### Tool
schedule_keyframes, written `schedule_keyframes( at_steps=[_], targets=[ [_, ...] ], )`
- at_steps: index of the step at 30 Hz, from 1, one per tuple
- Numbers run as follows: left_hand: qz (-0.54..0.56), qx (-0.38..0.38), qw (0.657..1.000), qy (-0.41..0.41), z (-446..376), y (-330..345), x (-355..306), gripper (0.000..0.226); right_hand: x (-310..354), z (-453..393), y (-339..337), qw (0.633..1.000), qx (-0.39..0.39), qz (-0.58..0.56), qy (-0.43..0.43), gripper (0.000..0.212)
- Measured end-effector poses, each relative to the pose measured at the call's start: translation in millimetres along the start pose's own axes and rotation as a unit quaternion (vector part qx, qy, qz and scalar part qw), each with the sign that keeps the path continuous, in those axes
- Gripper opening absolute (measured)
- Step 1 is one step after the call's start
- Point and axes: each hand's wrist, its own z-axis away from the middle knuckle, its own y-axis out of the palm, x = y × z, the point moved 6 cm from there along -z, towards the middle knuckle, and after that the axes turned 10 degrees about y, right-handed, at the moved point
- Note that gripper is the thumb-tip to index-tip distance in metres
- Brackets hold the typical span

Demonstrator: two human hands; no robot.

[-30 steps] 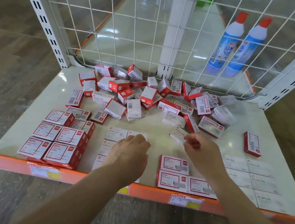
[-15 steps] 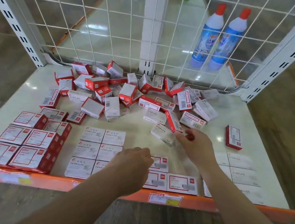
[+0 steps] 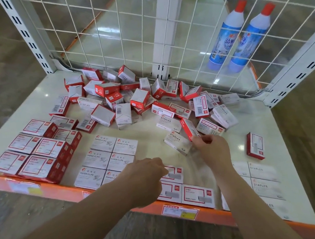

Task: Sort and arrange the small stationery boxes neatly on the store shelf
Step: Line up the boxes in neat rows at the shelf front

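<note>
The right hand (image 3: 209, 148) is stretched forward over the shelf (image 3: 150, 134), and a slim red-edged box (image 3: 189, 128) is pinched by its lower end between thumb and fingertips, the box tilted up on edge. Just beside it a white STAPLES box (image 3: 177, 141) is seen lying at an angle, touching or nearly touching the hand. The left hand (image 3: 147, 176) is held lower and nearer the orange front lip (image 3: 58, 189), knuckles up and fingers curled inward above a row of red-and-white boxes (image 3: 186, 192); whether anything is gripped by it cannot be told. A grid of PAPER CLIPS boxes (image 3: 108, 158) is laid flat to its left, and larger red boxes (image 3: 36, 150) are stacked farther left. A loose heap of unsorted boxes (image 3: 134, 98) is spread against the wire mesh back (image 3: 123, 34). One red box (image 3: 255, 145) is stood on edge apart at the right, behind flat STAPLES boxes (image 3: 261, 178). Two blue bottles (image 3: 235, 37) are seen beyond the mesh.
</note>
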Motion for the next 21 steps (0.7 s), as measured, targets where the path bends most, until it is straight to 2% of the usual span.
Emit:
schedule_keyframes(
  at_steps=[3,6,12,18,21],
  targets=[
    [0.101,-0.070,0.992,-0.030,7.5,-6.6,-2.2,0.037,-2.7,6.1,-9.1,0.998,-0.026,-0.062,-0.006,0.012],
    [0.179,-0.146,0.970,-0.075,6.7,-18.5,3.1,0.032,2.0,16.9,-14.3,0.995,-0.035,-0.085,-0.036,0.022],
    [0.263,-0.197,0.936,-0.125,12.6,-24.9,17.3,0.034,19.2,48.2,-9.6,0.991,0.028,-0.055,-0.121,0.023],
    [0.382,-0.291,0.856,-0.192,24.4,-39.1,34.9,0.020,25.5,73.2,-1.3,0.974,0.082,-0.002,-0.212,0.029],
    [0.415,-0.280,0.842,-0.200,29.5,-39.7,33.8,0.016,24.7,80.9,0.0,0.968,0.082,0.014,-0.236,0.032]
  ],
)
